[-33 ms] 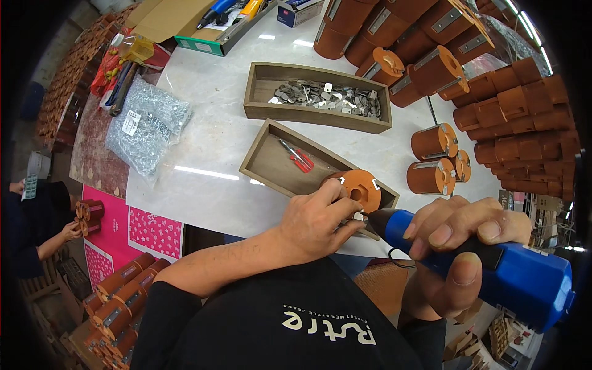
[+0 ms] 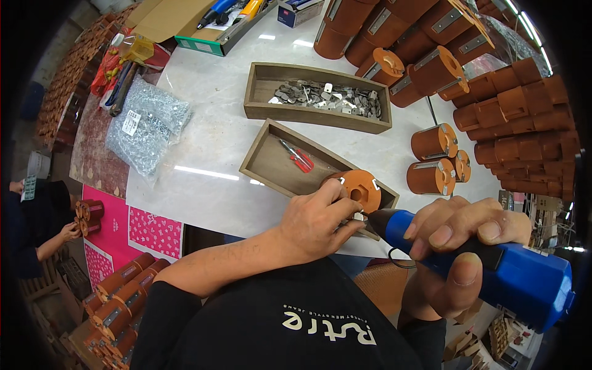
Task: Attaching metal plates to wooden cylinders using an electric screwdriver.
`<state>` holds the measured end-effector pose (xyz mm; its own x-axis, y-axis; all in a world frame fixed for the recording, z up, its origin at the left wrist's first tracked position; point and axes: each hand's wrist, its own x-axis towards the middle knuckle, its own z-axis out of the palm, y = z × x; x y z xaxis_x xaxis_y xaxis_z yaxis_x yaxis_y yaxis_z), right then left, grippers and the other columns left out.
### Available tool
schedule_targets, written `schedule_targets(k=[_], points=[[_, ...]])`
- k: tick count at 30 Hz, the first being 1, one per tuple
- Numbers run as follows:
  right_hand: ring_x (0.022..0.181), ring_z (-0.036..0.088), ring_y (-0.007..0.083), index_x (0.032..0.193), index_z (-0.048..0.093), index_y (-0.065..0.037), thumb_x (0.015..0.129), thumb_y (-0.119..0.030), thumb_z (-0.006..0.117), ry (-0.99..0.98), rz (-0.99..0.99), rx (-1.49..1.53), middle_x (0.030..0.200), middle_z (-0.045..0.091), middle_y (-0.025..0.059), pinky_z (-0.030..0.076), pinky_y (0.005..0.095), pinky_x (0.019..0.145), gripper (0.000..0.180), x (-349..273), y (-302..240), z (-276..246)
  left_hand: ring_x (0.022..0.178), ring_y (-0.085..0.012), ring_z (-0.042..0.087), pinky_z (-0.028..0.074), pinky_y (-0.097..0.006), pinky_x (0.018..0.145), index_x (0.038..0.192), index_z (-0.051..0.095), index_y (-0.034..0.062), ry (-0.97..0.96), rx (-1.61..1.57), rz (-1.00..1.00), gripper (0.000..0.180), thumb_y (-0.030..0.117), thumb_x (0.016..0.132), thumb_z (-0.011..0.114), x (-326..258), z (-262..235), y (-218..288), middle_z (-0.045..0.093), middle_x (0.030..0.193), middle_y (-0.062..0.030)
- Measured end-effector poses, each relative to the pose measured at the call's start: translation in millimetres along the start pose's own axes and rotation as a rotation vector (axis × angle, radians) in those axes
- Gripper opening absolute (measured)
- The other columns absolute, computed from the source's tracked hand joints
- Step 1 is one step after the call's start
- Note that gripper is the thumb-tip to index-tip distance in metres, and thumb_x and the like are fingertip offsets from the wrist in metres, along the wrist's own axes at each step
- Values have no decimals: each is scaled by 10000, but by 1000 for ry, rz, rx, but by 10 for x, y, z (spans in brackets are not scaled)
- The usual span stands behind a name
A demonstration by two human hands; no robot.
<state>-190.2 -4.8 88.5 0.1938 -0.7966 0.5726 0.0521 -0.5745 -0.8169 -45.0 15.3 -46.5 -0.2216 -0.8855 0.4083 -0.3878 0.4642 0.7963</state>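
My right hand (image 2: 468,237) is wrapped round a blue electric screwdriver (image 2: 524,277), its dark nose pointing left. At its tip, the fingers of my left hand (image 2: 317,222) are pinched together on a small metal piece (image 2: 359,216), mostly covered by the fingertips. Right beside them, an orange-brown round block (image 2: 364,187) with a centre hole and small bright metal bits at its rim rests in the right end of a slanted wooden tray (image 2: 271,157). A red-handled screwdriver (image 2: 299,159) lies in that same tray. Behind it, another wooden tray (image 2: 317,120) holds many small metal plates (image 2: 330,95).
Brown cylinders (image 2: 431,71) with metal strips are stacked at the back right; several smaller ones (image 2: 433,142) stand nearer. On the left lie a plastic bag of screws (image 2: 148,120) and an open tool box (image 2: 216,44). A co-worker's hand (image 2: 71,231) holds cylinders at far left.
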Motion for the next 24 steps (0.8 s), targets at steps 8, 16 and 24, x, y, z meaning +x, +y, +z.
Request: schedule_targets(k=[8, 16, 24], points=[[524, 551, 165, 1107, 434, -77, 904, -233, 642, -16, -6, 30, 802, 548, 75, 524, 353, 536, 331, 9, 55, -36, 645, -202, 611, 507, -323, 543, 986, 687, 62, -6, 15, 13, 312, 158, 725, 828, 3, -16, -3, 535, 871, -68], [527, 556, 157, 1106, 434, -75, 913, -235, 630, -28, 5, 20, 803, 551, 74, 525, 348, 533, 319, 2, 82, -54, 634, -202, 601, 498, -319, 535, 988, 687, 64, -8, 11, 8, 317, 156, 720, 830, 10, -16, -4, 531, 864, -66], [517, 560, 159, 1104, 449, -74, 889, -250, 688, -63, 7, 76, 786, 559, 66, 521, 346, 526, 367, -4, 143, -94, 656, -212, 604, 496, -333, 545, 989, 685, 73, -2, 5, 0, 319, 150, 715, 828, 6, -15, 6, 533, 861, -66]])
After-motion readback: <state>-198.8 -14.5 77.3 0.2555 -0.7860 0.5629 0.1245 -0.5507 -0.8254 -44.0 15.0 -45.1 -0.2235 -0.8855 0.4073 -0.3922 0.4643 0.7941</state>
